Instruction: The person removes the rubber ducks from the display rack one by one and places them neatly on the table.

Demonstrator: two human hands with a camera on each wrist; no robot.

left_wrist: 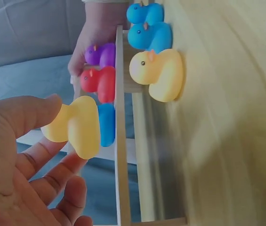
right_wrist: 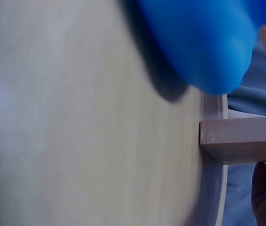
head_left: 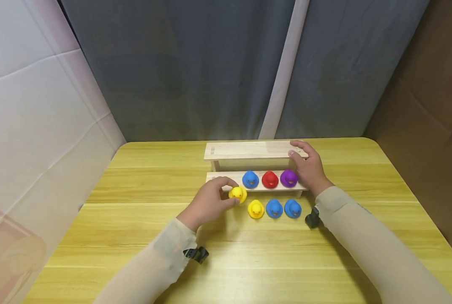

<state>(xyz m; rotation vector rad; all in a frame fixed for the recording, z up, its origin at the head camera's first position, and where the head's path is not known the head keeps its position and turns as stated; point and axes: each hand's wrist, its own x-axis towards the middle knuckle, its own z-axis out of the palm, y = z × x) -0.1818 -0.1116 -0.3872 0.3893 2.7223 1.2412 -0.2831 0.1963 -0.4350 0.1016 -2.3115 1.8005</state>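
My left hand (head_left: 210,202) pinches a yellow rubber duck (head_left: 237,194) between thumb and fingers. In the left wrist view this yellow duck (left_wrist: 83,127) is just off the left part of a two-step wooden stand's lower step (head_left: 226,175). On that step sit a blue duck (head_left: 250,180), a red duck (head_left: 270,180) and a purple duck (head_left: 288,179). My right hand (head_left: 311,172) grips the right end of the stand's upper step (head_left: 249,150), thumb at the front edge. Only its fingers (right_wrist: 260,188) show at the corner of the right wrist view.
Before the stand, a yellow duck (head_left: 255,209) and two blue ducks, the middle one (head_left: 274,209) and the right one (head_left: 292,209), stand in a row on the wooden table (head_left: 142,236). A grey curtain (head_left: 172,71) hangs behind; a brown panel (head_left: 431,105) borders the right.
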